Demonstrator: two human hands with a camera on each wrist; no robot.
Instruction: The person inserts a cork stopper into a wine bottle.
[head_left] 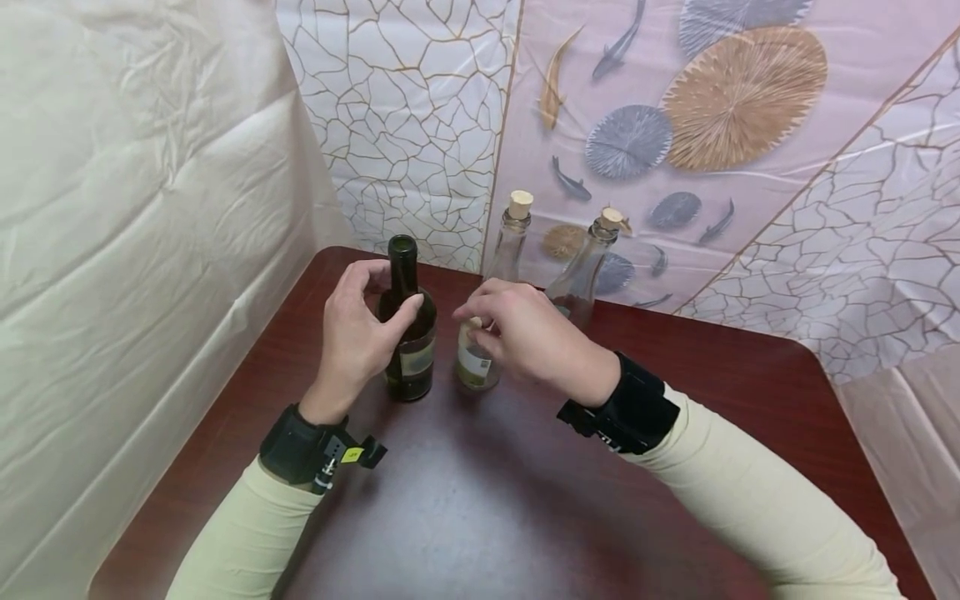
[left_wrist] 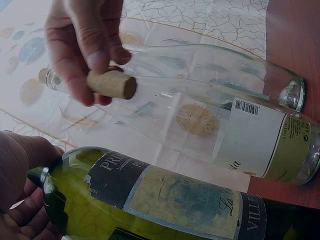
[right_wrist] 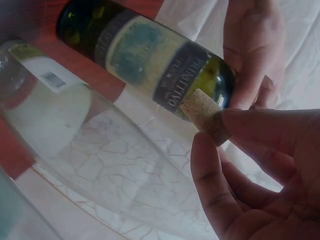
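A dark green wine bottle stands upright on the table, its mouth uncorked in the head view. My left hand holds it around the shoulder and lower neck, thumb on the near side, with its other fingers partly hidden behind the glass. Between thumb and fingertips, my right hand pinches a cork, seen clearly in both wrist views. This cork is held in the air to the right of the green bottle, apart from it. Behind the right hand is a clear bottle with a white and olive label.
Two clear bottles stand toward the back: the left one and the right one, each with a cork in its mouth. The dark red table meets a patterned cloth behind and a pale sheet at left.
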